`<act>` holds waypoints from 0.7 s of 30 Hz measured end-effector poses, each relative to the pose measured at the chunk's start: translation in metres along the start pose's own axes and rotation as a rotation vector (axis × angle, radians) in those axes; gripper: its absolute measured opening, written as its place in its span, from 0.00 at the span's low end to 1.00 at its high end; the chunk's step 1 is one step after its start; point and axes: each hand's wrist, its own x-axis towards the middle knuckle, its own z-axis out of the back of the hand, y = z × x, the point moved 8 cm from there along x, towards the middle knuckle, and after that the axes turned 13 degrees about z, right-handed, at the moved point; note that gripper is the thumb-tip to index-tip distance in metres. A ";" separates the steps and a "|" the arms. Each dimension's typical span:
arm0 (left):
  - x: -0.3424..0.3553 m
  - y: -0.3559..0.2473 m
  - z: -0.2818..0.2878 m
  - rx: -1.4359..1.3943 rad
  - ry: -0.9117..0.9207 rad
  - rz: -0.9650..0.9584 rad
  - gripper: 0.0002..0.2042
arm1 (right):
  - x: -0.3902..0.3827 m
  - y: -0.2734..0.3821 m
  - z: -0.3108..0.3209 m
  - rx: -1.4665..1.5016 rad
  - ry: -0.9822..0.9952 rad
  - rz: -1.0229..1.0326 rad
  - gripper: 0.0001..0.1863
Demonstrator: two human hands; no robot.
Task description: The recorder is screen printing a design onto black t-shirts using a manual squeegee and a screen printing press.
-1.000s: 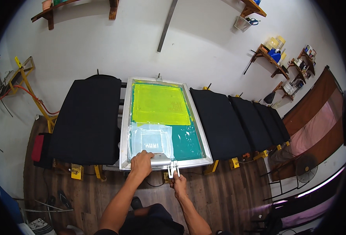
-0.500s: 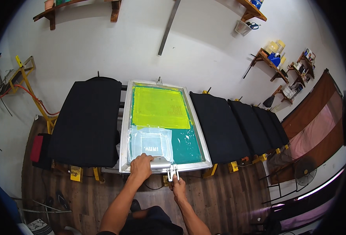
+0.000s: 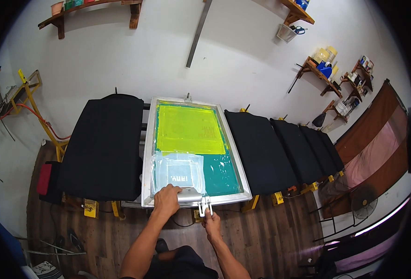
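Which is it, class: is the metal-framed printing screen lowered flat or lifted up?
Lowered flat. The printing screen lies level with the black pallets beside it; the left hand presses its near edge and the right hand grips its handle.

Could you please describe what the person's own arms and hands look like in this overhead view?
Both forearms are bare, with no sleeves in view. The left hand and right hand wear no gloves, and no watch, ring or band can be made out at this size. Dark clothing shows below, between the arms.
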 end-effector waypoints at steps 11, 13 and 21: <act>0.001 0.004 0.000 -0.035 -0.010 0.006 0.22 | 0.004 -0.013 0.003 0.001 0.046 0.019 0.18; 0.004 0.004 -0.002 -0.032 -0.006 0.007 0.22 | 0.007 -0.021 0.007 -0.027 0.051 0.022 0.18; 0.005 0.006 -0.003 -0.027 -0.006 0.005 0.21 | 0.008 -0.029 0.011 -0.079 0.046 0.031 0.19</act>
